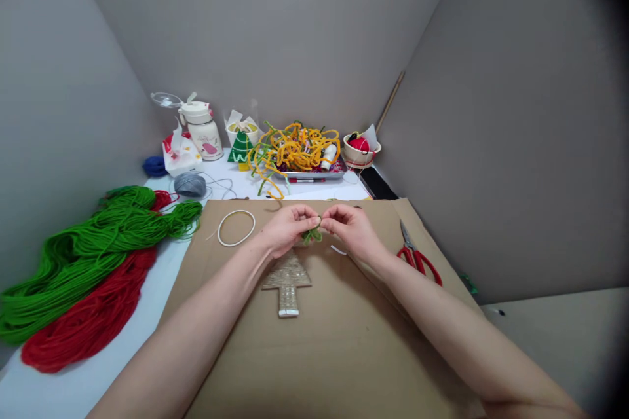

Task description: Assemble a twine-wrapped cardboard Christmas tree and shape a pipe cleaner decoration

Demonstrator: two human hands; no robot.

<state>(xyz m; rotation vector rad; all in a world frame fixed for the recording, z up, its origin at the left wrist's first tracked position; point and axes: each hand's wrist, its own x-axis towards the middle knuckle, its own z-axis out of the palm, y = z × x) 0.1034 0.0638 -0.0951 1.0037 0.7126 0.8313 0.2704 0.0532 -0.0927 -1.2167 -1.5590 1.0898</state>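
Note:
Between my two hands is a small looped bunch of green yarn (pixel 312 234), held above the cardboard. My left hand (pixel 287 229) pinches it with thumb and fingertips. The thumb and finger of my right hand (pixel 351 228) are pressed together at its upper right edge, on what looks like a thin end of it. Below them a tree shape wrapped in beige twine (pixel 289 275) lies flat, its top partly hidden by my left hand. Red-handled scissors (pixel 417 258) lie to the right of my right hand, and a small white strip (pixel 339 249) is just under it.
A cardboard sheet (pixel 314 353) covers the table front. On it lies a white ring (pixel 236 228). Green yarn (pixel 93 242) and red yarn (pixel 93 314) hanks lie at left. Behind stand a white bottle (pixel 205 134), a tray (pixel 339 175) heaped with yarn and a bowl (pixel 361 157).

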